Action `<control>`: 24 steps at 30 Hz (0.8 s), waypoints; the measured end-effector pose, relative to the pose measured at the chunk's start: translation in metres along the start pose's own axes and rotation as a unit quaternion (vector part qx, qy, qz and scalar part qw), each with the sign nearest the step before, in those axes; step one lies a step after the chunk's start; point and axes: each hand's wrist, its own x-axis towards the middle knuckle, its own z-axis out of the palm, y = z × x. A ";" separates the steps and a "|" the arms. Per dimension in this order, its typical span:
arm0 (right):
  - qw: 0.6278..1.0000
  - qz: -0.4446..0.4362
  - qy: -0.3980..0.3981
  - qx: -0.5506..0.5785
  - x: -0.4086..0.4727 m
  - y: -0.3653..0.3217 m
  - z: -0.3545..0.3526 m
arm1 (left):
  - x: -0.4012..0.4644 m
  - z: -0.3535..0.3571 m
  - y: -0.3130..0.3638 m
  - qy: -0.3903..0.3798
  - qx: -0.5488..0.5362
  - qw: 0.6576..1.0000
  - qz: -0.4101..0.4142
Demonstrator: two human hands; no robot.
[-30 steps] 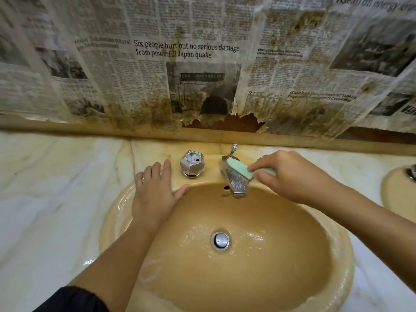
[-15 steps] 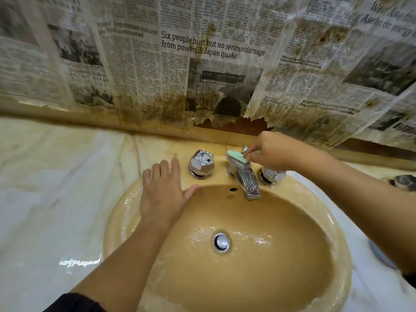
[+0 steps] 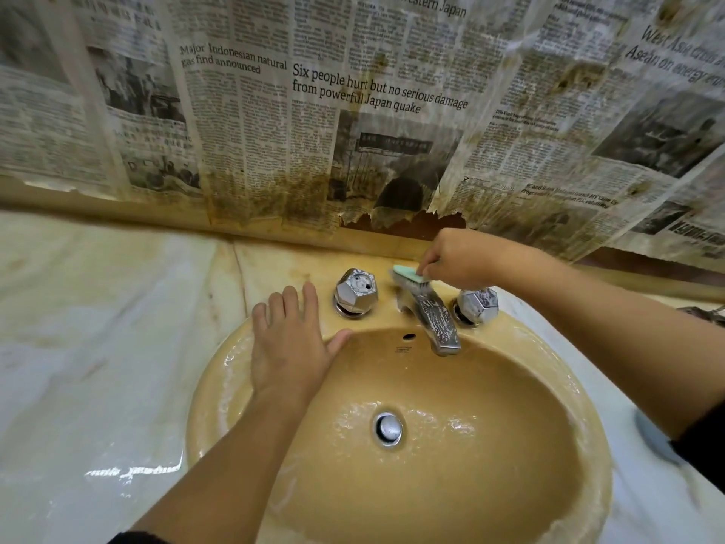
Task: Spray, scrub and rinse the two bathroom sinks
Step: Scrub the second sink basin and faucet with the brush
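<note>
A tan oval sink [image 3: 490, 484] set in a marble counter fills the lower view, wet and soapy, with a chrome drain plug [image 3: 388, 427] at its bottom. My right hand [image 3: 467, 261] grips a mint-green scrub brush [image 3: 408, 276] whose bristles press on the back base of the chrome faucet spout [image 3: 435, 320]. My left hand [image 3: 288, 347] rests flat with straight fingers on the sink's left rim, thumb over the basin edge. Faceted chrome knobs stand left [image 3: 355, 292] and right [image 3: 478, 304] of the spout.
Stained, torn newspaper [image 3: 353, 111] covers the wall behind the counter. White marble countertop [image 3: 98, 347] spreads to the left. At the far right edge a bit of another tap [image 3: 706, 314] shows.
My right hand has carried the brush from the top of the spout back to its base near the wall. The right knob is now uncovered. My left hand has stayed on the rim.
</note>
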 end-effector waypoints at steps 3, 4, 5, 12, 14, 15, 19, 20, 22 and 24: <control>1.000 -0.003 0.007 0.011 -0.016 0.007 0.001 | 0.000 -0.001 0.001 0.000 -0.003 1.000 -0.001; 1.000 -0.002 0.018 0.018 -0.014 0.008 0.003 | 0.001 -0.001 0.001 0.001 -0.004 1.000 0.000; 0.999 -0.001 0.030 0.024 -0.011 0.007 0.007 | 0.001 -0.002 0.001 -0.001 -0.004 1.000 0.001; 0.996 0.058 0.024 0.057 -0.054 0.019 0.007 | -0.002 -0.002 0.000 -0.001 0.008 1.000 0.009; 0.991 0.099 0.004 0.089 -0.065 0.028 0.005 | -0.002 -0.002 0.001 -0.002 0.009 1.000 0.009; 0.988 0.119 0.007 0.100 -0.061 0.030 0.006 | -0.002 -0.002 0.001 -0.003 0.008 1.000 0.011; 0.984 0.139 0.056 0.100 -0.007 0.027 0.027 | -0.002 -0.001 0.000 0.003 0.005 1.000 0.010; 0.982 0.140 0.068 0.111 0.005 0.029 0.032 | -0.002 0.000 0.000 0.005 0.006 1.000 0.009; 0.978 0.150 0.052 0.135 0.010 0.033 0.031 | -0.001 0.000 -0.001 0.006 0.004 1.000 0.011; 0.969 0.163 0.038 0.183 0.006 0.042 0.026 | -0.001 -0.001 0.000 0.006 0.002 1.000 0.011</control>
